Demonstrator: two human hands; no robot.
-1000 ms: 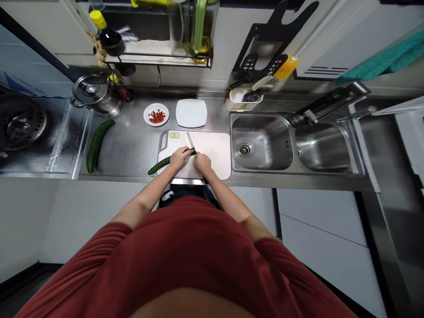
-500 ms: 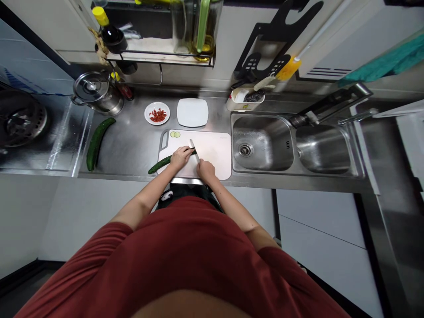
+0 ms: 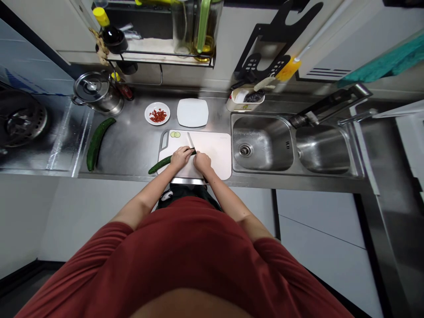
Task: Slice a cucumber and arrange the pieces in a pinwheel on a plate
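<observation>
My left hand [image 3: 181, 157] is closed over a dark green cucumber [image 3: 160, 164], which lies slanting across the white cutting board [image 3: 217, 152]. Its lower left end sticks out past the board's edge. The fist of my right hand [image 3: 202, 162] is wrapped round the handle of a knife [image 3: 190, 140]; the handle itself is hidden. The blade points away from me and crosses the cucumber close by my left fingertips. Two pale cucumber slices [image 3: 175, 134] overlap near the board's upper left corner, beside its grey handle slot.
Behind the board are a white square plate [image 3: 192, 112] and a round plate [image 3: 149, 115] of red pieces. A second cucumber [image 3: 98, 142] lies left, near a lidded steel pot [image 3: 96, 92]. A double sink [image 3: 263, 165] adjoins the board's right side. Bottles stand on a rack [image 3: 159, 56] above.
My right hand has moved forward and slightly left with the knife, so the blade reaches farther across the cucumber. My left hand and the cucumber stay in place.
</observation>
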